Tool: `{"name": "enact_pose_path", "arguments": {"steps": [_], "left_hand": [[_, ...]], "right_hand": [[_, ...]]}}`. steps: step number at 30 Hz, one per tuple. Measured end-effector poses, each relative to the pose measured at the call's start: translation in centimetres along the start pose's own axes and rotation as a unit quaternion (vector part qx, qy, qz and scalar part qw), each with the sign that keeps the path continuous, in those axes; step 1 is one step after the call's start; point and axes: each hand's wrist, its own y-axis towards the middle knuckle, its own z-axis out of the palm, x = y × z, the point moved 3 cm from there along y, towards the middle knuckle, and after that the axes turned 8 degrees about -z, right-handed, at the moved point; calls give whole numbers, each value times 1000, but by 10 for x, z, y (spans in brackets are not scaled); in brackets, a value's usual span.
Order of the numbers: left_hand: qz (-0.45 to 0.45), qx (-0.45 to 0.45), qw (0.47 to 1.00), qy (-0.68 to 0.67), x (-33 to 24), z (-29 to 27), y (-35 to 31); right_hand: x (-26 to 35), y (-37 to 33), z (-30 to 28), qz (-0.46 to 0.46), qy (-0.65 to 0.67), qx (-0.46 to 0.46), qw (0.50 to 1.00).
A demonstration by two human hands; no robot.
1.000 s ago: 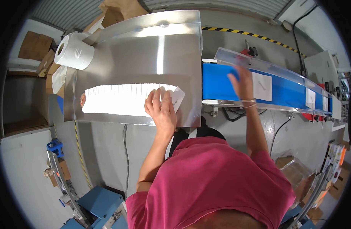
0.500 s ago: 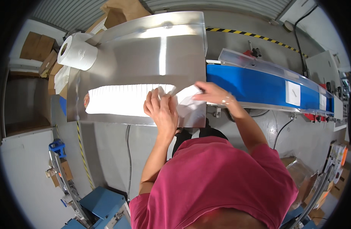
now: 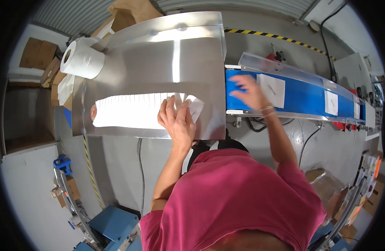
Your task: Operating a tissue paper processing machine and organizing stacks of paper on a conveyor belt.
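A long row of overlapping white flat packets lies on the steel table, fanned out like shingles. My left hand is at the row's right end, fingers bent and closed on the top packets, the last of which tilts up beside the fingertips. Whether these are paper sleeves or bags I cannot tell. Over the near end of the blue conveyor belt, my right hand hangs with fingers apart and nothing in them, slightly blurred. Just beyond its fingers a single white packet with small dark print lies flat on the belt.
Farther along the belt lie another white packet and one more near its end. A clear plastic guard runs along the belt's far side. On the steel table, a large white roll stands at the back left. Cardboard boxes sit behind it.
My right hand has moved right from the row to the belt and let go of a packet there. The packets on the belt have shifted right. My left hand has stayed on the row.
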Motion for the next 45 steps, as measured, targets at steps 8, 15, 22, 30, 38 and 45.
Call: {"name": "enact_pose_path", "arguments": {"steps": [8,15,22,30,38,45], "left_hand": [[8,6,1000,2,-7,1,3],[-11,-6,1000,23,14,1,3],[-14,0,1000,12,18,1,3],[2,2,1000,-21,10,1,3],[4,20,1000,-6,11,-2,6],[-26,-11,1000,5,31,-4,10]], "right_hand": [[22,41,85,-155,103,175,967],[-40,-16,49,160,245,-62,954],[-80,-34,-11,219,-54,-278,934],[-26,-10,1,-70,-182,-118,974],[31,51,92,-159,98,183,965],[-58,-22,20,167,-7,-120,979]]}}
